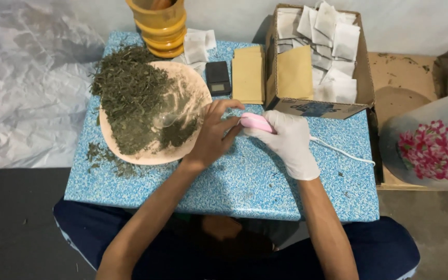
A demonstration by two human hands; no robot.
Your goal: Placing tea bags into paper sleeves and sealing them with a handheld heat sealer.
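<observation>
My right hand (289,142), in a white glove, grips a small pink device (255,122) with a white cord (343,152) running off to the right. My bare left hand (214,132) meets it at the device's left end, fingers curled against it. Whether something small sits between the fingers is hidden. Both hands hover over a low blue speckled table (245,179). Just left of my left hand lies a round beige tray (193,88) heaped with dried green herb (130,96).
A cardboard box (361,83) of white paper sachets stands at the back right, with tan envelopes (248,72) and a small black scale (218,78) beside it. A yellow wooden mortar (162,28) stands at the back. Loose herb (102,155) lies at the table's left. A flowered bag (431,148) is far right.
</observation>
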